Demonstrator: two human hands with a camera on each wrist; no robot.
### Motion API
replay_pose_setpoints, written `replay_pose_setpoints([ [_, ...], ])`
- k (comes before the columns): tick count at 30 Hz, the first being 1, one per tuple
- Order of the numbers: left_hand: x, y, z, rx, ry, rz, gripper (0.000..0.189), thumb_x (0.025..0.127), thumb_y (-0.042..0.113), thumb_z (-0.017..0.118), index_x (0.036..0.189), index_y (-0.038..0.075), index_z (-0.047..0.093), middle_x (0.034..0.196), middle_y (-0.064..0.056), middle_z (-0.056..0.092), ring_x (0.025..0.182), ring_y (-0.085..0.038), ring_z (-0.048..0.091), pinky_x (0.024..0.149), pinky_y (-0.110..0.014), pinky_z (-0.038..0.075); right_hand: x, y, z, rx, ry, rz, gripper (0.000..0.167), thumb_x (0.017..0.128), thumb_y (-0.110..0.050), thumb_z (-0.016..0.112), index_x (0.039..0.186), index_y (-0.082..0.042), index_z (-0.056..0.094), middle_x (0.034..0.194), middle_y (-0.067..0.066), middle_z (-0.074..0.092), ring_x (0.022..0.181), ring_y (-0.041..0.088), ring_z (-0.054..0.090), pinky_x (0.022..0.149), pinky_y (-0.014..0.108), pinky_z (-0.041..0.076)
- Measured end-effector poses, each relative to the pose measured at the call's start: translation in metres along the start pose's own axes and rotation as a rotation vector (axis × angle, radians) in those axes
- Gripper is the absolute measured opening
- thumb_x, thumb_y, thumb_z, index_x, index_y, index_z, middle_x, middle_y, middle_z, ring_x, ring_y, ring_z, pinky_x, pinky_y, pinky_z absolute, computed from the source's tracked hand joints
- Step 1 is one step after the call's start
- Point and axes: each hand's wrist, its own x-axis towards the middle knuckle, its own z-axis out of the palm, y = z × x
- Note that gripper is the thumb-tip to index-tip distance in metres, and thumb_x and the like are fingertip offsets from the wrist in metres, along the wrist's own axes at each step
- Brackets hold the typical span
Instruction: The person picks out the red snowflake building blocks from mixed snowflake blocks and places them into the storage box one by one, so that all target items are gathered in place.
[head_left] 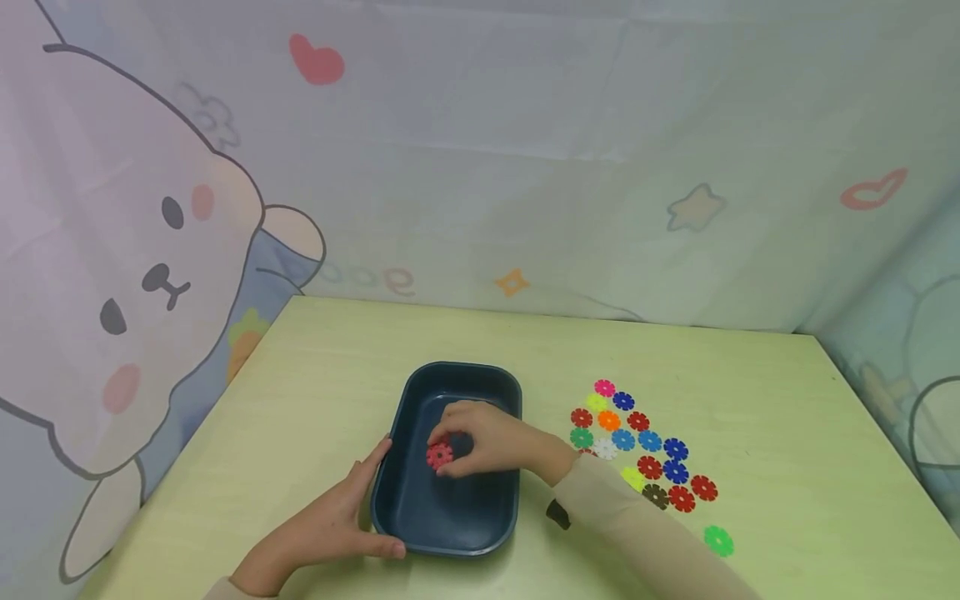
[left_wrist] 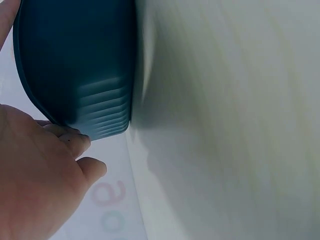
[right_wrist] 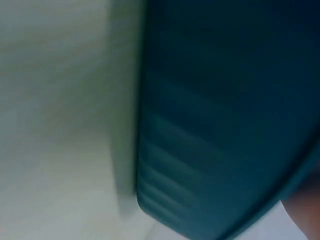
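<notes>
A dark blue plastic basin (head_left: 420, 517) stands on the table, left of the scattered discs. Inside it, my right hand (head_left: 487, 437) pinches a pinkish-red notched snowflake disc (head_left: 439, 455) between thumb and fingers. My left hand (head_left: 330, 517) spans the basin's near-left corner, its fingers against the left side and its thumb on the near rim. In the left wrist view, fingertips of the left hand (left_wrist: 35, 175) touch the ribbed outer wall (left_wrist: 102, 107). The right wrist view is blurred and mostly filled by the basin's wall (right_wrist: 200, 125); the disc is hidden there.
Several coloured snowflake discs (head_left: 649, 467) lie flat on the table (head_left: 787, 433) to the right, some partly under the right forearm. A green disc (head_left: 718, 541) lies nearer the front. A dark piece (head_left: 558, 514) sits by the right sleeve. A printed curtain (head_left: 487, 167) hangs behind.
</notes>
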Motion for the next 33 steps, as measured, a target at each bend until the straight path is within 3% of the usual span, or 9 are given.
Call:
replay_pose_setpoints([
  [15, 0.002, -0.004, 0.000, -0.043, -0.013, -0.051, 0.122, 0.073, 0.039, 0.085, 0.156, 0.016, -0.002, 0.161, -0.015, 0.004, 0.141, -0.050, -0.004, 0.107, -0.069, 0.012, 0.013, -0.004, 0.018, 0.006, -0.086, 0.024, 0.031, 0.081, -0.028, 0.075, 0.109, -0.014, 0.071, 0.095, -0.005, 0.058, 0.091, 0.011, 0.053, 0.082, 0.016, 0.042],
  [26, 0.000, -0.003, 0.000, -0.006, -0.004, -0.018, 0.123, 0.072, 0.041, 0.084, 0.156, 0.014, -0.001, 0.160, -0.018, 0.007, 0.140, -0.054, -0.001, 0.106, -0.069, 0.014, 0.022, -0.002, 0.030, -0.075, -0.159, 0.010, 0.033, 0.081, -0.030, 0.076, 0.110, -0.015, 0.071, 0.093, -0.008, 0.057, 0.087, 0.004, 0.049, 0.078, 0.012, 0.038],
  [33, 0.000, -0.003, -0.001, -0.016, -0.001, 0.004, 0.122, 0.072, 0.039, 0.085, 0.156, 0.012, 0.000, 0.160, -0.019, 0.007, 0.141, -0.052, 0.002, 0.106, -0.070, 0.011, 0.026, -0.001, 0.037, -0.062, -0.213, -0.014, 0.032, 0.082, -0.031, 0.077, 0.108, -0.015, 0.071, 0.096, -0.007, 0.060, 0.090, 0.004, 0.049, 0.080, 0.012, 0.039],
])
